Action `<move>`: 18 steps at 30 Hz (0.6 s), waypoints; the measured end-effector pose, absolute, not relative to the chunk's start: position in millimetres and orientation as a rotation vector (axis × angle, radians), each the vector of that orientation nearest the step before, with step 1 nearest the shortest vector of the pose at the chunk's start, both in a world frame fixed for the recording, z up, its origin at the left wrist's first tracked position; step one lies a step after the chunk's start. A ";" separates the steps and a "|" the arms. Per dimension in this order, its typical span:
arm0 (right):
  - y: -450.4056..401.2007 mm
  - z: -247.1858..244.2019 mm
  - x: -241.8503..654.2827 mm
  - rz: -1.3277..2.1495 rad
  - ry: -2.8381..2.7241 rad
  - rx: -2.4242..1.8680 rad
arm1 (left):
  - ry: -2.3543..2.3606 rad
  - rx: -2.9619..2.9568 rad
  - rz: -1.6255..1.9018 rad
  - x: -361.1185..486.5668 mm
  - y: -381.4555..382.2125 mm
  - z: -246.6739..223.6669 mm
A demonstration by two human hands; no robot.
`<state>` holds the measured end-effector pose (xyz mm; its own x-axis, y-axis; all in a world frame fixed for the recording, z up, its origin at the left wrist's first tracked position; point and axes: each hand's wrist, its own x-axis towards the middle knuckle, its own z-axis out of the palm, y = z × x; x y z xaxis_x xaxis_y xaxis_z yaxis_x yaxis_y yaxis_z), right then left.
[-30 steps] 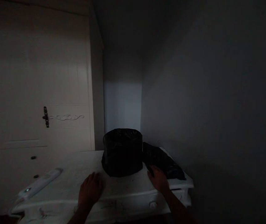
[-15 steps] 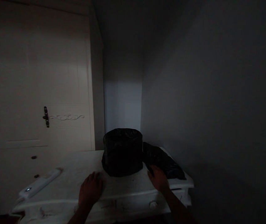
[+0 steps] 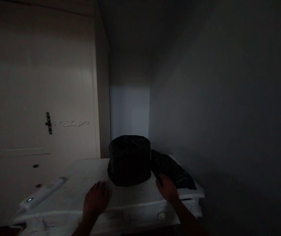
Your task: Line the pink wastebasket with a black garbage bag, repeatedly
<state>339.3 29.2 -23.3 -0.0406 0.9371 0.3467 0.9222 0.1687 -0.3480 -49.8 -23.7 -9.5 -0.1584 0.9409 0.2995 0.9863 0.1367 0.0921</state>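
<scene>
A round, upright bin-shaped object covered in black plastic (image 3: 130, 162) stands on the white dresser top (image 3: 81, 186). To its right lies a flat, crumpled black plastic bag (image 3: 171, 168). My left hand (image 3: 96, 198) rests on the dresser to the left of the covered object, apart from it, fingers stretched out and holding nothing. Beside the flat bag's near edge, my right hand (image 3: 167, 188) lies with its fingers extended; whether the fingertips touch the bag I cannot tell. The scene is very dim.
On the dresser's left end lies a long white power strip-like thing (image 3: 43, 193) with a small light spot. A white wardrobe (image 3: 71, 82) with dark handles stands at left. A grey wall (image 3: 224, 114) borders the right side. A round knob (image 3: 162, 215) sits on the dresser's front.
</scene>
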 end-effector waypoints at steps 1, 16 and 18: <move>28.5 -22.3 339.1 0.042 -1.957 -1.754 | -2.243 -1.917 -0.408 -49.9 -23.1 -10.1; 28.5 -21.4 339.1 0.037 -1.965 -1.770 | -2.269 -1.896 -0.399 -45.2 -28.5 -3.1; 29.6 -22.2 339.2 0.039 -1.962 -1.775 | -2.270 -1.901 -0.389 -45.5 -28.6 -2.9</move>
